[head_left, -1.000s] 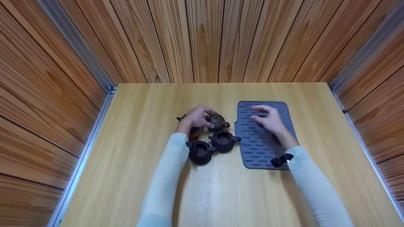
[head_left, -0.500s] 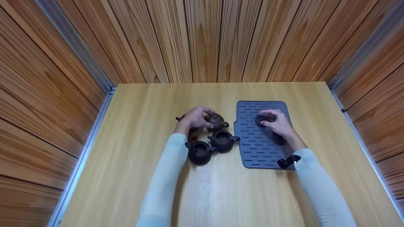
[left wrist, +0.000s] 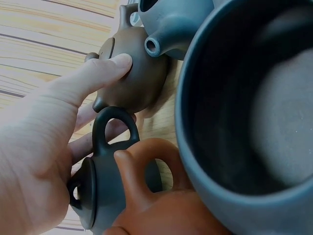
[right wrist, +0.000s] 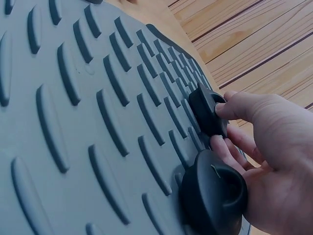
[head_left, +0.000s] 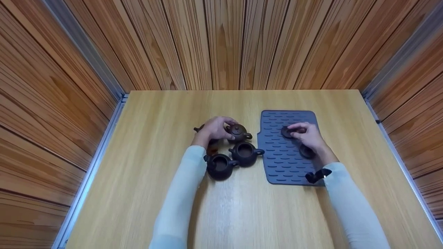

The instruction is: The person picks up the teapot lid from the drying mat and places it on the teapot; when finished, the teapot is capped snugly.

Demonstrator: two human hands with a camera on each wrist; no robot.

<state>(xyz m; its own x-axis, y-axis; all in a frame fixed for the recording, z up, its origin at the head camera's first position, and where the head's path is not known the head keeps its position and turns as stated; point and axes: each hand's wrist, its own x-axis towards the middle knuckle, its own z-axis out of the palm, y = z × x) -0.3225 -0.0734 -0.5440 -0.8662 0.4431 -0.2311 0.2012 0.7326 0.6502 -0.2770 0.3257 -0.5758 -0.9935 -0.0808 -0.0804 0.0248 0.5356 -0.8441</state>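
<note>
Wood walls (head_left: 225, 45) are framing the table (head_left: 277, 211), where the left hand (head_left: 214, 128) is pinching the brown pot (head_left: 238, 134) and the right hand (head_left: 310, 137) a lid (head_left: 286, 132) on the mat (head_left: 277, 169); level handling should be helping.

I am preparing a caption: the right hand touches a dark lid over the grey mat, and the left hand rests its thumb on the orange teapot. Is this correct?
Not quite: the left hand rests its thumb on the brown teapot, not the orange teapot, as the left wrist view shows. The right hand does touch a dark lid over the grey mat.
</note>
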